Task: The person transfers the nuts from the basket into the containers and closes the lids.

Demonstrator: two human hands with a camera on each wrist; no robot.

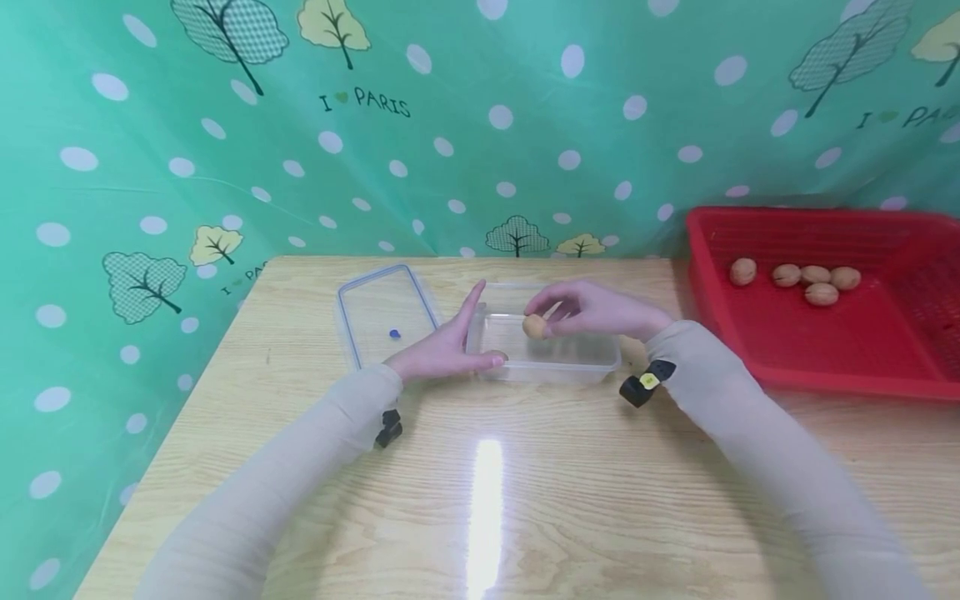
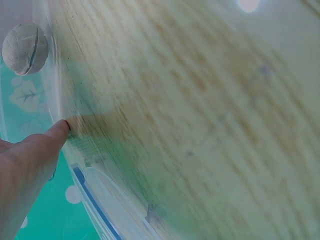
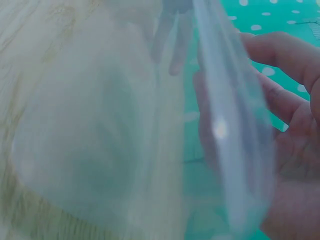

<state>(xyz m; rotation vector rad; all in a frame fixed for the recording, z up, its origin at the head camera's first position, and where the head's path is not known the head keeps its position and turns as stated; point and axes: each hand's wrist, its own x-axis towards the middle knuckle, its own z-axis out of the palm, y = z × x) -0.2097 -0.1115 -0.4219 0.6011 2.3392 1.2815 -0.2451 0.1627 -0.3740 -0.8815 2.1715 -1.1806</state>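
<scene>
My right hand [image 1: 596, 310] pinches a walnut [image 1: 534, 326] between thumb and fingertips, over the clear plastic container [image 1: 551, 369]. In the right wrist view its curved fingers [image 3: 285, 55] show partly behind the container's clear wall. At the container's left end my left hand [image 1: 448, 346] is spread, thumb along the front rim and straight fingers toward the back. The left wrist view has a fingertip [image 2: 61, 129] touching the clear wall, and a walnut [image 2: 26, 49] close to that wall.
The clear lid [image 1: 382, 312] with a blue seal lies left of the container, a small blue piece [image 1: 394, 333] showing on it. To the right stands a red plastic basket [image 1: 787, 354] with several walnuts [image 1: 821, 294]. A patterned green cloth [image 1: 450, 125] hangs behind the wooden table [image 1: 585, 483].
</scene>
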